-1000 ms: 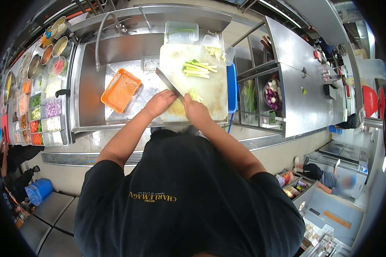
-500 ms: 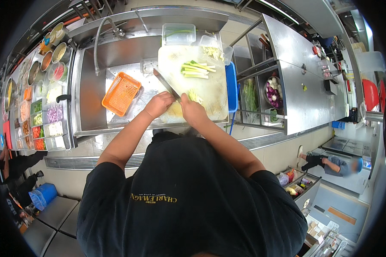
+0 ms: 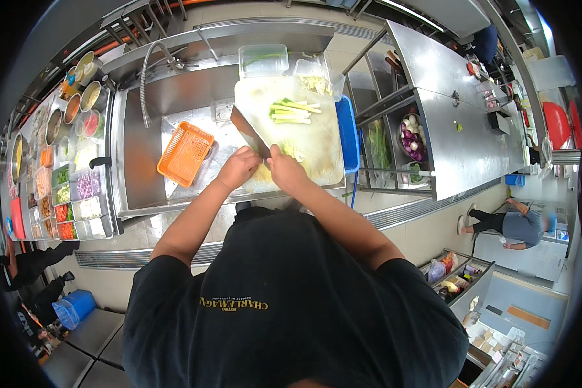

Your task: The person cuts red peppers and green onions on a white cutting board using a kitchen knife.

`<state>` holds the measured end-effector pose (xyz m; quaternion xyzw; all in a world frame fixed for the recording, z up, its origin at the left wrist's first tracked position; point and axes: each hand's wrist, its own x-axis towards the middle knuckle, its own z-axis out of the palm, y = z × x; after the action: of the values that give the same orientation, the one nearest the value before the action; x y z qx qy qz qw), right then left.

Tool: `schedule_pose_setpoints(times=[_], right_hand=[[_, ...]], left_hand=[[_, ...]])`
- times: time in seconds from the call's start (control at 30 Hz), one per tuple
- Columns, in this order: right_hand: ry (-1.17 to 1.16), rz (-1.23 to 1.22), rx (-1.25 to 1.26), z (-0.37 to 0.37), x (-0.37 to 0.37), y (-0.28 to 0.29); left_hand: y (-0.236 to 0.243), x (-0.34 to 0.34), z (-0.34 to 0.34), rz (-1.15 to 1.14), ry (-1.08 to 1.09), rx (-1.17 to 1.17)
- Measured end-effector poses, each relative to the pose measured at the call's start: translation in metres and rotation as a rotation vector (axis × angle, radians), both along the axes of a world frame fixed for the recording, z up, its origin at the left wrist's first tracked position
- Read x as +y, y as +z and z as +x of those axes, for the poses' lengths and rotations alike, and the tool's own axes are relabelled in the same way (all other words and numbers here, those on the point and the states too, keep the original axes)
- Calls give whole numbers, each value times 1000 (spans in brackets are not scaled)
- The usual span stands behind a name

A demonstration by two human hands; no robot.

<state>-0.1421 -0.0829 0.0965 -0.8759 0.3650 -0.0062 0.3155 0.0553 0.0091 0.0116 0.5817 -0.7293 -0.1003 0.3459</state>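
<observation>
A broad kitchen knife [image 3: 247,129] is in my right hand [image 3: 286,170], its blade pointing up and left over the left part of a pale cutting board [image 3: 255,97]. Curled in close beside the blade, near the board's front edge, is my left hand [image 3: 238,168]; whatever its fingers hold is hidden. Finely cut pale green pieces [image 3: 293,152] lie just beyond my right hand. Farther back on the board rests a bundle of cut green stalks [image 3: 292,111], pale along most of their length.
The board spans a steel sink [image 3: 132,149], where an orange basket [image 3: 186,154] sits. Clear containers [image 3: 263,59] stand behind the board. To its right is a blue bin [image 3: 348,132]. Trays of chopped ingredients [image 3: 84,187] fill the left counter. Another person [image 3: 522,223] stands far right.
The knife blade has tilted, showing more of its broad face. Both my hands stay close together at the board's front. The person at far right has shifted and moved an arm.
</observation>
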Motion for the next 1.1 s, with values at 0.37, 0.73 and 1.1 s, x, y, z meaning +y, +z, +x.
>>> schedule_pose_setpoints(times=[0.37, 0.73, 1.1], right_hand=[[-170, -96, -173, -89, -41, 56], [501, -904, -40, -143, -66, 40], [174, -485, -91, -186, -42, 31]], left_hand=[[17, -26, -66, 281, 307, 484], [94, -7, -3, -74, 421, 217], [41, -93, -21, 142, 265, 145]])
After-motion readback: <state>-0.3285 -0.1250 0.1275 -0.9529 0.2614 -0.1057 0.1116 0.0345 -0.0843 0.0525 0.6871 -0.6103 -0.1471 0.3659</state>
